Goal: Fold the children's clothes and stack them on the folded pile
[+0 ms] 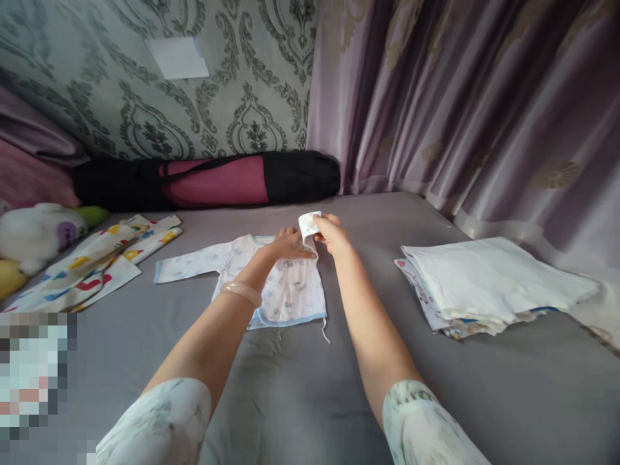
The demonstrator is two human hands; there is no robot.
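A small white baby shirt (295,290) with light blue trim and a faint print lies spread on the grey sheet. One sleeve stretches out to the left, and a thin tie string hangs off the lower right corner. My left hand (290,245) rests flat on the shirt's upper part, fingers extended. Just right of it, my right hand (332,231) pinches the cuff end of the other sleeve (309,223) and holds it raised above the bed. A pale bangle circles my left wrist.
On the right lies a stack of folded white cloths (494,278). A colourful printed cloth (111,258) and a white plush toy (36,236) are at the left. Along the wall rests a long black and maroon bag (213,181). Purple curtains (436,97) hang at the right.
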